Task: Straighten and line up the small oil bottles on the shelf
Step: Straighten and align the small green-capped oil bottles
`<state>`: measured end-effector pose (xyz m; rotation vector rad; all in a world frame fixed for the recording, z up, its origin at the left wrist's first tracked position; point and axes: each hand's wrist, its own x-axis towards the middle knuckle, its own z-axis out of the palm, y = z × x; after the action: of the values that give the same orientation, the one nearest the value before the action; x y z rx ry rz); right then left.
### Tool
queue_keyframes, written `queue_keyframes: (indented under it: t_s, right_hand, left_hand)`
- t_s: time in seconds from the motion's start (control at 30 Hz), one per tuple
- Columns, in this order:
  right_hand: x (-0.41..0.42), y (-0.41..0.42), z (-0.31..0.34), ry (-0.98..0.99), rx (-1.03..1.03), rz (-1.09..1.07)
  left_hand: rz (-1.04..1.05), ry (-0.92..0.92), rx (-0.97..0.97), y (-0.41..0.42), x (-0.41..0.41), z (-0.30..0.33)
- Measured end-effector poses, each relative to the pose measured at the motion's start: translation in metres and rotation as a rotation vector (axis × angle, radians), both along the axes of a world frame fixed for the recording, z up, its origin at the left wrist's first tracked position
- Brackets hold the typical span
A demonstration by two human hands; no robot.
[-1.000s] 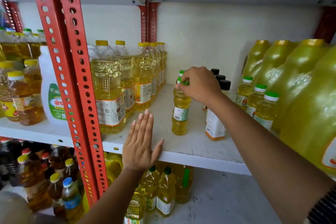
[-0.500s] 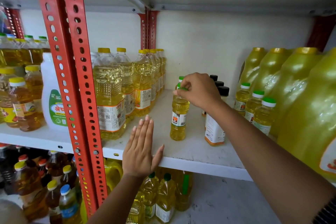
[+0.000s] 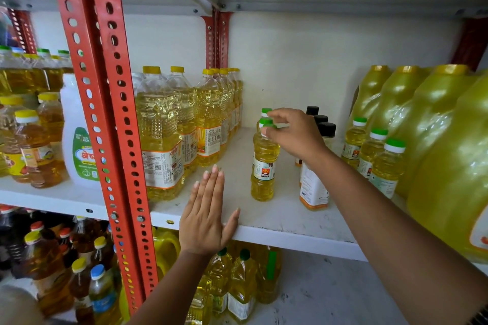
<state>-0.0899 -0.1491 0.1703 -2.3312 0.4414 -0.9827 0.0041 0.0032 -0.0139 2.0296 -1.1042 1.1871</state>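
Note:
A small green-capped oil bottle (image 3: 264, 166) stands upright mid-shelf, at the front of a short row running to the back wall. My right hand (image 3: 295, 134) pinches its cap from above with thumb and fingertips. Two more green caps (image 3: 266, 111) of that row show behind my fingers. Three similar small bottles (image 3: 372, 150) stand in a diagonal line to the right. My left hand (image 3: 208, 208) lies flat, fingers together, on the front edge of the white shelf (image 3: 290, 221), holding nothing.
White bottles with black caps (image 3: 314, 187) stand behind my right wrist. Tall yellow-capped oil bottles (image 3: 161, 134) fill the left side, large yellow jugs (image 3: 449, 155) the right. A red perforated upright (image 3: 105, 113) stands in front at left. More bottles sit on the floor level below.
My right hand has loosened from a full grasp over the cap to a fingertip pinch, and the front bottle's label now faces forward. My left hand has stayed put; the camera tilted slightly.

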Motion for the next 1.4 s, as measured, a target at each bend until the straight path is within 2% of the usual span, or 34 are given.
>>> queue_keyframes:
  t_s: [0.17,0.43,1.2,1.27,1.4]
  right_hand:
    - [-0.001,0.004,0.001,0.016,-0.015,-0.014]
    - [-0.008,0.016,-0.004,-0.062,-0.04,-0.041]
    - [-0.038,0.045,-0.008,-0.106,-0.063,0.038]
    - [-0.038,0.046,-0.01,-0.1,-0.111,0.036]
    - [-0.039,0.049,-0.014,-0.037,-0.342,-0.008]
  left_hand:
    - [0.0,-0.007,-0.007,0.0,0.001,-0.001]
    - [0.002,-0.004,-0.009,0.0,0.001,-0.002]
    - [0.005,-0.009,-0.006,-0.001,0.002,-0.002]
    - [0.005,-0.003,-0.001,0.0,0.001,-0.002]
    - [0.006,-0.004,0.004,0.0,0.001,-0.001]
